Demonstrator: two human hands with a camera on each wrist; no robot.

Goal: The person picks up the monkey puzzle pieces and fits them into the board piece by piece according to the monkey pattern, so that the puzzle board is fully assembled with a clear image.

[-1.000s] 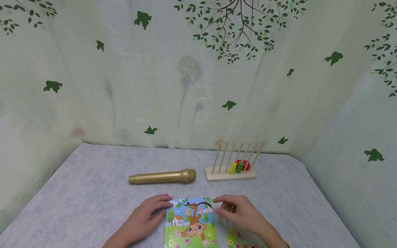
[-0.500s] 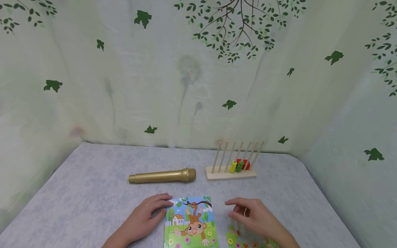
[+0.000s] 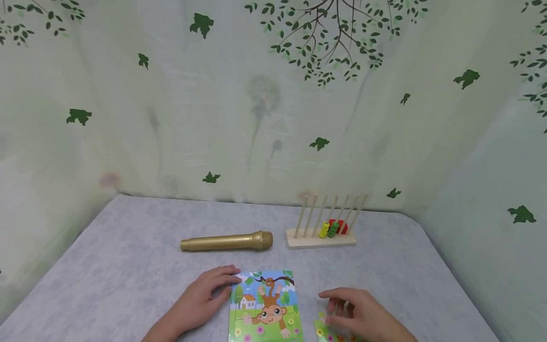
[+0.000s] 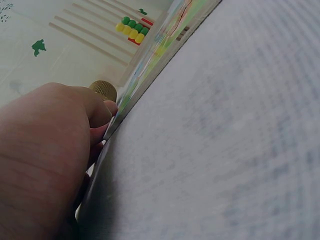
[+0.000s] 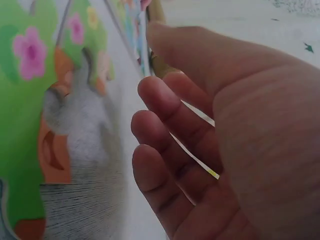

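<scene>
The right hand (image 3: 363, 311) has drawn away from the picture board's edge, moving right and toward the near side, and now hovers over or just beside the cut picture pieces (image 3: 322, 332), partly covering them. Its grip is apart: the fingers are bent loosely, the thumb is clear of them, and nothing is held. The left hand (image 3: 201, 297) has stayed where it was, fingers fairly straight and touching the upper left edge of the picture board (image 3: 267, 308), so its grip is not clamped on it either. The board lies flat on the counter (image 3: 128, 256) between the hands, at the near side, and has not visibly shifted; the change seems to turn the work from the board to the pieces, with the left hand probably steadying. The board is a smooth, slightly shiny rectangle printed with a hanging monkey, its side a thin, pale edge. The pieces carry similar green grass and flowers, but end in wavy, interlocking-looking curves. Beyond them lies a gold toy microphone (image 3: 224, 242), a tapering tube with a mesh-like rounded head, and a pale peg rack (image 3: 320, 241), apparently wood, with thin straight rods and round yellow beads (image 3: 324, 230) and green beads (image 3: 333, 230). The counter's surface is mottled grey, perhaps cloth.
</scene>
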